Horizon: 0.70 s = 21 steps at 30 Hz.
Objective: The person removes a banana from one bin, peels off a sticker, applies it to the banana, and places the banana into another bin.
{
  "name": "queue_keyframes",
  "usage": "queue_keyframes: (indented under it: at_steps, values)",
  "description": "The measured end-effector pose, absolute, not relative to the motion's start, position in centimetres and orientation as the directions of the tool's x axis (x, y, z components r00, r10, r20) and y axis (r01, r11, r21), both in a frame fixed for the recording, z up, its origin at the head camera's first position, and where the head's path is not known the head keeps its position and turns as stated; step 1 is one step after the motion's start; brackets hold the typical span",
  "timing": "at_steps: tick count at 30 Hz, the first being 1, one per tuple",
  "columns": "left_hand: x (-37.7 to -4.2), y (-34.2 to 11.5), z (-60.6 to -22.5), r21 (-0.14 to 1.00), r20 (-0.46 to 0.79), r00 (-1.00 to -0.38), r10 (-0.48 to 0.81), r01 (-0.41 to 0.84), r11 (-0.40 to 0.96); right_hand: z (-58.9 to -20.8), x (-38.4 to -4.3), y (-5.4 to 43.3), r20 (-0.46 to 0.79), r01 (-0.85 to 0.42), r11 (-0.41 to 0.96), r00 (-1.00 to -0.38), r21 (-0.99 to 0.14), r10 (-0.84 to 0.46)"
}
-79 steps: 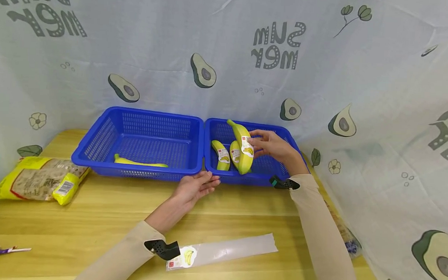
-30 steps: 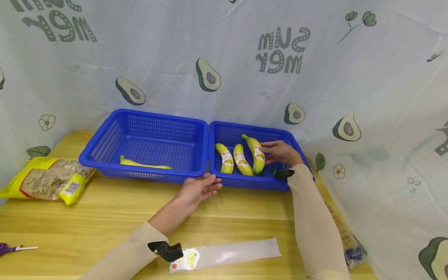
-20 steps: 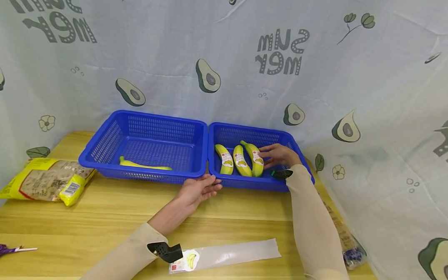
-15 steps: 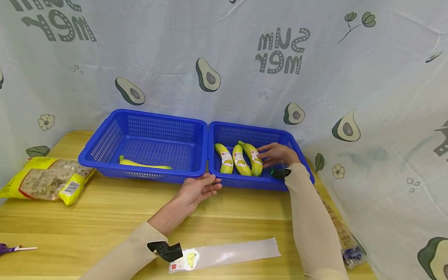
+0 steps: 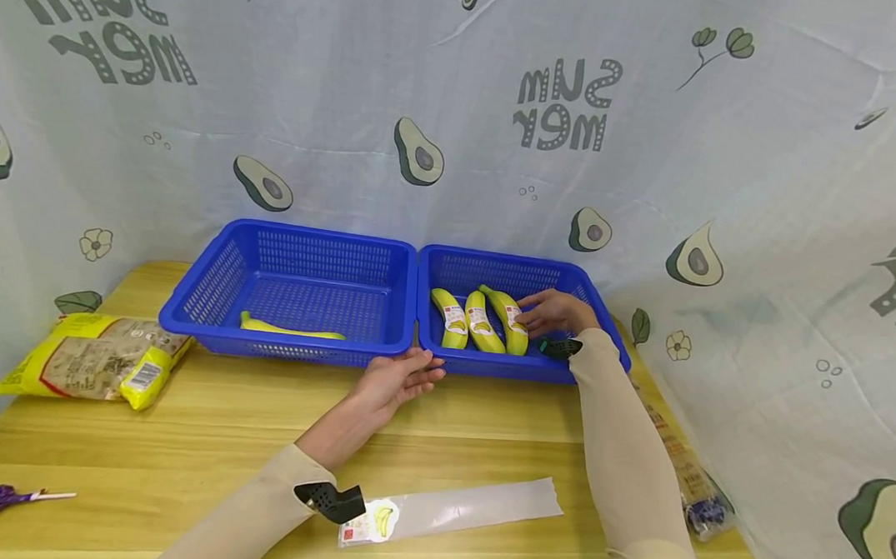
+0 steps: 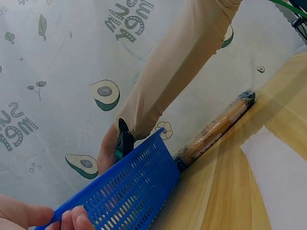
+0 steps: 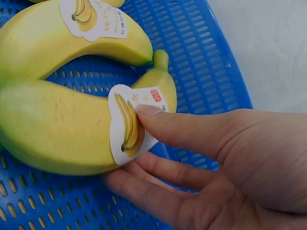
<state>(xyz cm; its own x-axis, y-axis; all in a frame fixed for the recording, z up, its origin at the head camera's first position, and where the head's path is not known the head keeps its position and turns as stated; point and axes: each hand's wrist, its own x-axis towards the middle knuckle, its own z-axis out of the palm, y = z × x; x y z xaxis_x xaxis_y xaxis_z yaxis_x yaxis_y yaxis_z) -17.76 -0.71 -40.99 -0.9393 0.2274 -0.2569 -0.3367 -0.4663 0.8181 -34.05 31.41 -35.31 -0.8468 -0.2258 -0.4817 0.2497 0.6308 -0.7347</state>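
One banana (image 5: 288, 329) lies in the left basket (image 5: 320, 296); your left hand (image 5: 391, 379) is at the right basket's (image 5: 504, 367) near-left corner, whether gripping I can't tell. Inside that one, past two bananas (image 5: 481, 316), your right hand (image 5: 557, 311) pinches a third banana (image 5: 510, 320) around its middle: probably light, firm and smooth, so best held there.

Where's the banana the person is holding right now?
In the head view, the banana is in the right blue basket, rightmost of three, beside the middle one, pinched by the right hand.
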Motion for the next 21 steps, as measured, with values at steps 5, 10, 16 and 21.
queue_keyframes:
  at_steps: [5,10,16,21]
  values:
    - [-17.74,-0.81,-41.06,0.825,-0.248,-0.939,0.237,-0.333,-0.457,-35.48,-34.21,31.38,-0.477,0.227,0.649,-0.845,-0.726,-0.239]
    - [-17.67,-0.71,-41.01,0.827,-0.243,-0.939,0.243,-0.332,-0.453,-35.26,-34.32,31.40,-0.478,0.219,0.670,-0.848,-0.709,-0.230]
    - [-17.69,-0.69,-41.18,0.837,-0.238,-0.937,0.257,-0.332,-0.435,-35.17,-34.07,31.77,-0.478,0.201,0.657,-0.834,-0.726,-0.274]
    - [-17.47,-0.89,-41.19,0.862,-0.238,-0.925,0.297,-0.342,-0.375,-35.16,-33.94,31.97,-0.489,0.193,0.659,-0.820,-0.727,-0.298]
